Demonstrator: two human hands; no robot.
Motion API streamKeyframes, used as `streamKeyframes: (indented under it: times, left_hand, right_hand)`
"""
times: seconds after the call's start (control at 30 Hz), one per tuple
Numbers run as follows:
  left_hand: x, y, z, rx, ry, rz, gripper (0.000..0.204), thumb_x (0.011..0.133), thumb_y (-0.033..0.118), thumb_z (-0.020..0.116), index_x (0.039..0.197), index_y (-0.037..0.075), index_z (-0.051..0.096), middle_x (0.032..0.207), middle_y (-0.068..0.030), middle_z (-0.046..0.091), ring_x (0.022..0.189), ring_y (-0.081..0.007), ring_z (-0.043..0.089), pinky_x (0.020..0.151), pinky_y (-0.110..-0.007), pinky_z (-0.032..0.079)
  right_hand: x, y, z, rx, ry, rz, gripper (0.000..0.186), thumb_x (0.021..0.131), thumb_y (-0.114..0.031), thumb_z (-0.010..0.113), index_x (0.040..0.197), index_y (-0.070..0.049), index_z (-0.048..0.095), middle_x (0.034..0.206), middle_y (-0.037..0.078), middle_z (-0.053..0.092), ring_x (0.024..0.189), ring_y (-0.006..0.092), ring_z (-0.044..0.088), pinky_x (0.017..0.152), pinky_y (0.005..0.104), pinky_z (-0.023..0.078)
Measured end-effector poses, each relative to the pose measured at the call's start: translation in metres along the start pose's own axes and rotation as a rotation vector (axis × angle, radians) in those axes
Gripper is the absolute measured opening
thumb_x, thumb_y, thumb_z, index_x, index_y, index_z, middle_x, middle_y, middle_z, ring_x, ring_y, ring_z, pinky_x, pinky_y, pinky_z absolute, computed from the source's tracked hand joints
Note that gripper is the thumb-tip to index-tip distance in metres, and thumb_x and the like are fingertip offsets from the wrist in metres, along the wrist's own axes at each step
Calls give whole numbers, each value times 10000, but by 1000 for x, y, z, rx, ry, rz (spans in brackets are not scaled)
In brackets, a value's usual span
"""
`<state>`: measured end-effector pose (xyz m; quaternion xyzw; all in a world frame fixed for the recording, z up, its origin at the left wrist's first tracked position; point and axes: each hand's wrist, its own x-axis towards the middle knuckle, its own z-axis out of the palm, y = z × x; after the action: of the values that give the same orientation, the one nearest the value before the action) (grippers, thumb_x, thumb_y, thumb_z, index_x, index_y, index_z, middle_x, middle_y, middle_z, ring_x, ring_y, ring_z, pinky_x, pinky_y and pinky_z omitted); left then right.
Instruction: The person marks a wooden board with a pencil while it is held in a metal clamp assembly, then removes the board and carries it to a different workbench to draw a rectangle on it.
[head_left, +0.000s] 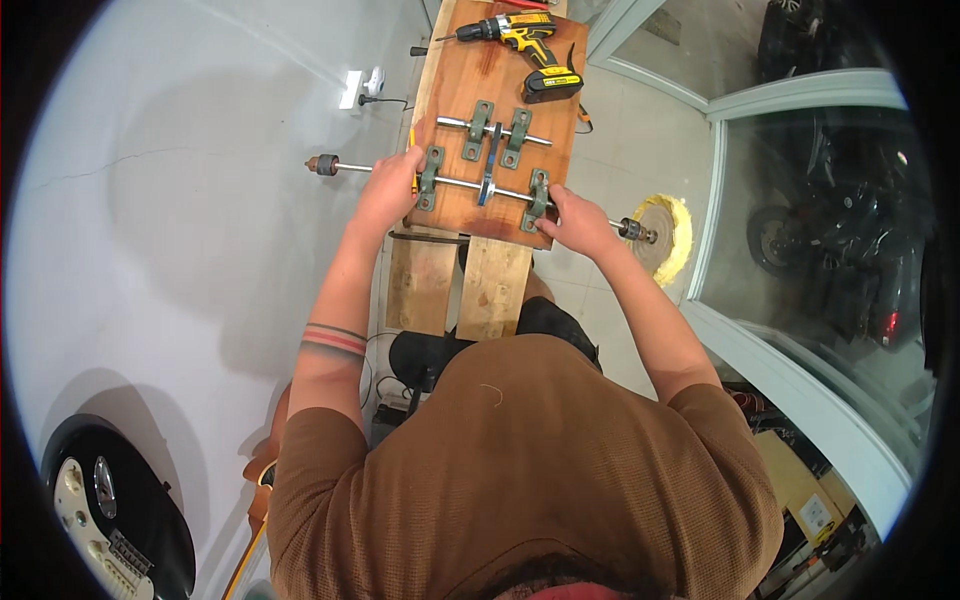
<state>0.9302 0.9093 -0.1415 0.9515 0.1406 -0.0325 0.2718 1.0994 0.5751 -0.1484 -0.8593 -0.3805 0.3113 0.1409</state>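
A long steel shaft (456,182) crosses the near part of a wooden board (500,85), carried by two green pillow-block bearings. My left hand (388,188) is closed around a thin yellow pencil (413,178), beside the left bearing block (430,178). With thumb and fingers, my right hand (582,222) grips the right bearing block (538,200). A drill chuck (322,165) sits on the shaft's left end. At its right end, another chuck (632,229) carries a yellow-edged buffing wheel (668,235). A dark belt (492,155) links this shaft to a shorter parallel shaft (452,122).
A yellow-and-black cordless drill (525,40) lies at the board's far end. Wooden planks (495,285) extend toward me underneath. A wall with a socket (352,90) stands left, a glass door frame (715,180) right. A black electric guitar (115,510) is at lower left.
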Motion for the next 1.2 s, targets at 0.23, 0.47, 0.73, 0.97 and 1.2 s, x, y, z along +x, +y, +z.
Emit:
streamKeyframes:
  times: [0.23,0.47,0.73,0.97,1.2]
  left_hand:
    - [3,2,8,-49,55,-24,464,769,-139,717,1113,89,505,1053,-150,724,1115,-435,680,925,-524,455]
    - [3,1,15,-95,126,13,463,768,-150,701,1100,91,487,1012,-137,694,1111,-426,675,916,-497,440]
    - [2,5,15,-141,84,22,427,789,-132,695,1085,87,477,1005,-158,684,1093,-441,671,897,-499,445]
    - [0,6,16,-136,74,2,405,799,-122,704,1069,85,483,984,-164,680,1076,-451,663,925,-509,451]
    - [-4,-4,15,-151,129,-16,358,822,-101,715,1054,79,510,956,-162,681,1040,-450,663,950,-490,461]
  right_hand:
    - [9,6,0,57,-56,20,418,961,-388,823,1124,-62,617,973,129,786,971,386,762,841,505,599]
    - [9,13,-1,68,-81,36,409,956,-412,837,1065,-67,646,981,109,791,958,358,766,814,490,595]
    - [5,23,0,68,-47,-4,408,949,-406,845,1064,-69,646,974,111,786,970,361,767,812,499,592]
    - [13,30,-2,31,-100,-47,425,958,-419,835,1099,-69,641,1021,102,795,1009,361,765,846,506,592]
    - [13,28,1,15,-96,-58,434,968,-432,825,1122,-68,647,1041,102,798,1031,358,762,856,505,594]
